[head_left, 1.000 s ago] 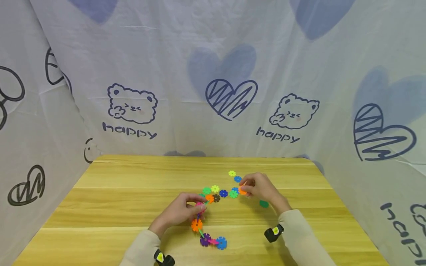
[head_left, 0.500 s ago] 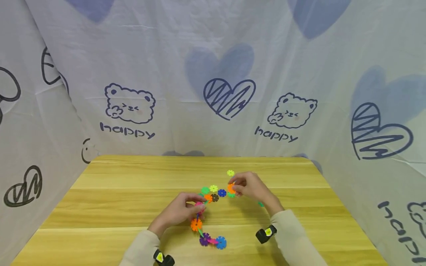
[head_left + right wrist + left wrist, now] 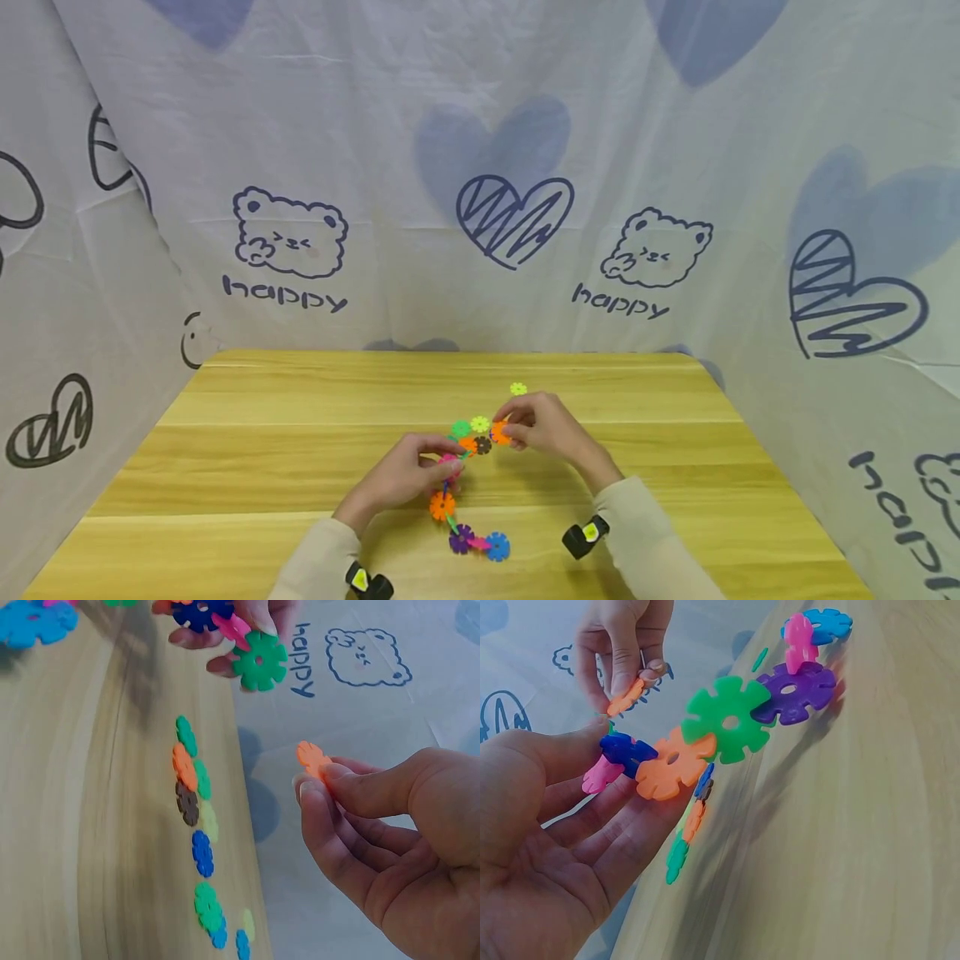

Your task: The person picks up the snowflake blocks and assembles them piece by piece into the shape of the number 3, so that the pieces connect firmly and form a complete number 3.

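So there's a person at a wooden table messing with those snowflake connector discs. Left hand, just left of centre in the lower half of the head view, has its fingers curled round the top end of a linked chain of discs; the pinch is on the pink and dark blue pieces. From there the chain runs down through orange, green and purple to a blue disc near the bottom middle of the frame. In the left wrist view the chain stretches from the fingers at left up to the upper right.

Right hand, just right of centre, pinches a single orange disc narrowly between thumb and fingertips; the right wrist view shows that disc mid-frame, clear of the table.

Loose discs lie in a little row between the two hands, and one yellow-green disc lies alone just above the right hand. A printed cloth backdrop fills the upper frame
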`<state>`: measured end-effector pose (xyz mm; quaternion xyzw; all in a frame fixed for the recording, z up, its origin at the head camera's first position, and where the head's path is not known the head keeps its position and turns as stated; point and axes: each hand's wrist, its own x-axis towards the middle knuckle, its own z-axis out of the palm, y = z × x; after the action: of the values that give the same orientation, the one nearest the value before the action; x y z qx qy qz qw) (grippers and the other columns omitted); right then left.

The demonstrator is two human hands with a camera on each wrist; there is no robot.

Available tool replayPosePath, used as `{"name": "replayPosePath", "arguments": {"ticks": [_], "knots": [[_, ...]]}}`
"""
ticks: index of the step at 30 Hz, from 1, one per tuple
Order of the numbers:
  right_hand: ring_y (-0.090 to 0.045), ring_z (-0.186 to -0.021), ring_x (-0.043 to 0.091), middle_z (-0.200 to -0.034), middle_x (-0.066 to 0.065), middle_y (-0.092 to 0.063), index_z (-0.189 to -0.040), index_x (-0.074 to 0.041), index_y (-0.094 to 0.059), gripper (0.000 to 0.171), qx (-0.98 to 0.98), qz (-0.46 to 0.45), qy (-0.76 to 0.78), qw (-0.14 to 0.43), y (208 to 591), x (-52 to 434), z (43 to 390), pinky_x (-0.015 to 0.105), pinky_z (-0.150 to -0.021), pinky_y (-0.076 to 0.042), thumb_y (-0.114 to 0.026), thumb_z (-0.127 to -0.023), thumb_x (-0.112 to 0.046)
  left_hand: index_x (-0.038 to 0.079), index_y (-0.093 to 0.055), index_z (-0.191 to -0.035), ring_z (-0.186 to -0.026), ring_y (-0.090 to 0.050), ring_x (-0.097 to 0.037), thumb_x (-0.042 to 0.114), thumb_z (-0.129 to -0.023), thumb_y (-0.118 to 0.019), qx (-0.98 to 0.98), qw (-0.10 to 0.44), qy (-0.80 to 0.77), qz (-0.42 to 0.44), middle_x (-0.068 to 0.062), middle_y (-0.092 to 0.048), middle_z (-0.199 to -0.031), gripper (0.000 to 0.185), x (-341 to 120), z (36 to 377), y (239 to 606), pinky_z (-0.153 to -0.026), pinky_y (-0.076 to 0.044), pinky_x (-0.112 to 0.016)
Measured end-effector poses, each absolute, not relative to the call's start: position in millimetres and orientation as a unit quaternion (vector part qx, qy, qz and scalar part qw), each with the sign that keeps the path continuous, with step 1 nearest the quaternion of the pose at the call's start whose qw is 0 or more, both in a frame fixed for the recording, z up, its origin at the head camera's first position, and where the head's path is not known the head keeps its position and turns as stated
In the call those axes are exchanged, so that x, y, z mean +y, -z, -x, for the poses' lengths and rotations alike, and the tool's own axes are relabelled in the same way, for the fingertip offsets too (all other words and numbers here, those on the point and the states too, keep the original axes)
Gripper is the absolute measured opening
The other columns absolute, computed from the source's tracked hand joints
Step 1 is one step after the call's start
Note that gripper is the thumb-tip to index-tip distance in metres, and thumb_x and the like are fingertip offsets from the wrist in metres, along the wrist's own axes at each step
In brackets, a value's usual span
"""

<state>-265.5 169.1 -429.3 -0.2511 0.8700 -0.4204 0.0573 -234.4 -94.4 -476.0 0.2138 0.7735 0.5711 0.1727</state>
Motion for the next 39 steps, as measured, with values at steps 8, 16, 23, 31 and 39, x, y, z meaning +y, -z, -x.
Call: {"name": "replayPosePath", "arguments": {"ticks": [8, 16, 23, 31, 39], "knots": [[-0.067, -0.063, 0.015, -0.082, 0.015, -0.075, -0.107, 0.003, -0.074, 0.013, 0.864, 0.281, 0.412, 0.066, 428.0, 154.5, 260.6, 0.04, -0.063, -0.063, -0.069, -0.095, 0.002, 0.0, -0.067, -0.129, -0.086, -0.077, -0.021, 0.026, -0.103, -0.066, 0.772, 0.172, -0.571, -0.219, -0.024, -0.069, -0.123, 0.037, -94.3, 234.8, 476.2, -0.063, -0.06, -0.028], [-0.065, -0.064, 0.012, -0.084, 0.013, -0.075, -0.107, 0.001, -0.075, 0.013, 0.866, 0.291, 0.399, 0.08, 428.3, 146.0, 256.9, 0.03, -0.062, -0.061, -0.067, -0.097, 0.002, -0.001, -0.066, -0.13, -0.086, -0.077, -0.022, 0.025, -0.103, -0.065, 0.77, 0.174, -0.571, -0.223, -0.024, -0.069, -0.125, 0.038, -94.2, 234.5, 477.0, -0.062, -0.06, -0.029], [-0.064, -0.063, 0.012, -0.084, 0.013, -0.075, -0.108, 0.002, -0.075, 0.013, 0.866, 0.298, 0.394, 0.079, 427.9, 144.6, 255.3, 0.023, -0.06, -0.058, -0.067, -0.097, 0.002, -0.001, -0.067, -0.13, -0.087, -0.077, -0.023, 0.025, -0.104, -0.064, 0.769, 0.174, -0.574, -0.219, -0.023, -0.07, -0.125, 0.038, -94.1, 234.6, 478.1, -0.063, -0.06, -0.028], [-0.063, -0.063, 0.011, -0.085, 0.012, -0.075, -0.109, 0.004, -0.075, 0.015, 0.862, 0.305, 0.394, 0.089, 429.7, 145.5, 256.2, 0.022, -0.06, -0.056, -0.065, -0.098, 0.002, 0.003, -0.068, -0.129, -0.088, -0.078, -0.023, 0.027, -0.104, -0.064, 0.772, 0.169, -0.571, -0.222, -0.024, -0.069, -0.126, 0.035, -92.6, 234.8, 478.6, -0.064, -0.06, -0.027], [-0.068, -0.066, 0.025, -0.085, 0.012, -0.075, -0.11, 0.001, -0.075, 0.015, 0.863, 0.303, 0.394, 0.091, 429.5, 144.3, 255.4, 0.03, -0.061, -0.059, -0.066, -0.098, 0.001, 0.002, -0.069, -0.129, -0.088, -0.078, -0.024, 0.026, -0.103, -0.065, 0.767, 0.175, -0.577, -0.222, -0.026, -0.068, -0.128, 0.036, -92.2, 234.6, 477.9, -0.066, -0.06, -0.025]]}}
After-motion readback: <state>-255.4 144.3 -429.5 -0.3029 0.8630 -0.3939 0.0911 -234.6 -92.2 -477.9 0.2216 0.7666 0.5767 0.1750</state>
